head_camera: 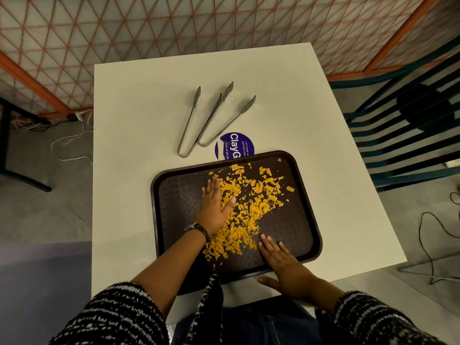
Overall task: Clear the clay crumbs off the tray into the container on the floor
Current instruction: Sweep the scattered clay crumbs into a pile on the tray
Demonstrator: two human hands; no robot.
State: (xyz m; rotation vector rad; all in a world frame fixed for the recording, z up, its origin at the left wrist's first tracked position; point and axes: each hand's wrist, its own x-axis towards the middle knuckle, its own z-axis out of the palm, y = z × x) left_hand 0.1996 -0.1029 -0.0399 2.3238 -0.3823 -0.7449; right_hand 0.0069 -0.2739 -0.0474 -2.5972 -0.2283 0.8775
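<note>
A dark brown tray (302, 227) lies on the white table, its near edge hanging slightly over the table's front. Yellow-orange clay crumbs (251, 205) are spread across its middle and toward its far right. My left hand (214, 207) lies flat on the tray, fingers straight, its right side against the crumbs. My right hand (281, 262) rests flat on the tray's near right part, fingers on the tray and thumb over the front rim. Neither hand holds anything. No container is in view.
Two metal tongs (211, 120) lie on the white table (139, 125) beyond the tray, next to a round blue sticker (235, 144). A teal slatted chair (408, 125) stands at the right. Cables trail on the floor on both sides. A netted orange fence stands behind.
</note>
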